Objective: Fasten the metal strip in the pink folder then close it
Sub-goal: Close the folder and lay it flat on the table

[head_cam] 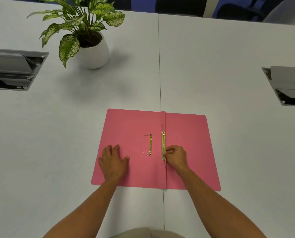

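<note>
A pink folder (191, 134) lies open and flat on the white table, its fold running toward me near the middle. On the left leaf sits a gold fastener base (150, 145) with two thin prongs pointing left. A longer gold metal strip (163, 143) lies along the fold. My right hand (176, 156) pinches the near end of that strip with fingertips and thumb. My left hand (113, 159) rests flat, fingers spread, on the folder's left leaf.
A potted plant in a white pot (93, 52) stands at the back left. Open grey cable boxes are set in the table at the left (14, 69) and right (287, 85) edges. A seam (159, 66) runs down the table's middle. Chairs stand beyond the far edge.
</note>
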Motion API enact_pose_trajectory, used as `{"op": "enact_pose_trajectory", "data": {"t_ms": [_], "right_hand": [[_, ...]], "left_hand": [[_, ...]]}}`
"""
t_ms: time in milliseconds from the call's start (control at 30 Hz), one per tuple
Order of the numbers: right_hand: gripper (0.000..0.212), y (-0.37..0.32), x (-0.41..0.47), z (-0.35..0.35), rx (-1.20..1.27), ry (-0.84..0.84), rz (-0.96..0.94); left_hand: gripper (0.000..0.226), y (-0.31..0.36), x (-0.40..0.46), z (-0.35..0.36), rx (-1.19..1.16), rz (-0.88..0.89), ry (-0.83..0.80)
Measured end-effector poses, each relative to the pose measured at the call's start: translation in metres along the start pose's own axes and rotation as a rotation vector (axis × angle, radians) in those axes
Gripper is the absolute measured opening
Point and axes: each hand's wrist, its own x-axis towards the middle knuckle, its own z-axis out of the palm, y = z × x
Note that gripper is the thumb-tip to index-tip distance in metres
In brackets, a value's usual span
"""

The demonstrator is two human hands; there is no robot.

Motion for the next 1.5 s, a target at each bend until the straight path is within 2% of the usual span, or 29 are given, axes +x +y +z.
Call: {"op": "enact_pose_trajectory", "data": {"t_ms": [200,333,400,467,533,767,867,1000,1067,1133,1233,1367,1433,1500], "right_hand": [[0.021,0.009,0.006,-0.011,0.004,0.016,-0.004],[0.023,0.007,0.005,-0.016,-0.023,0.041,-0.039],[0.025,0.007,0.006,-0.02,-0.032,0.07,-0.052],[0.026,0.009,0.009,-0.022,-0.027,0.091,-0.055],[0.026,0.009,0.011,-0.022,-0.041,0.085,-0.061],[0.025,-0.007,0.013,-0.009,-0.042,0.04,-0.09],[0.028,-0.021,0.009,0.004,-0.077,-0.048,-0.165],[0.017,-0.04,0.001,0.024,-0.101,-0.245,-0.277],[0.018,-0.05,-0.005,0.029,-0.047,-0.297,-0.333],[0.023,-0.059,-0.014,0.025,0.018,-0.264,-0.377],[0.043,-0.071,-0.013,0.006,0.278,-0.202,-0.226],[0.077,-0.075,-0.006,-0.05,0.75,-0.382,-0.115],[0.087,-0.076,-0.003,-0.08,0.875,-0.466,-0.111],[0.086,-0.072,0.002,-0.102,0.916,-0.507,-0.125]], "left_hand": [[0.079,0.004,0.011,-0.015,-0.147,-0.227,0.028],[0.078,0.005,0.023,-0.027,-0.282,-0.373,0.035],[0.069,0.002,0.03,-0.033,-0.401,-0.432,0.019],[0.047,0.004,0.035,-0.041,-0.483,-0.438,-0.006],[0.029,0.01,0.038,-0.052,-0.51,-0.405,-0.019],[0.021,0.035,0.063,-0.111,-0.7,-0.201,-0.085],[0.03,0.042,0.06,-0.139,-0.788,0.0,-0.152],[0.054,0.061,0.037,-0.157,-0.847,0.266,-0.265],[0.067,0.07,0.028,-0.154,-0.879,0.3,-0.346],[0.071,0.075,0.022,-0.143,-0.882,0.297,-0.397],[0.068,0.079,0.014,-0.121,-0.841,0.304,-0.49],[0.08,0.089,-0.001,-0.092,-0.741,0.258,-0.634],[0.072,0.093,-0.007,-0.076,-0.702,0.218,-0.666],[0.071,0.093,-0.01,-0.059,-0.618,0.194,-0.67]]}}
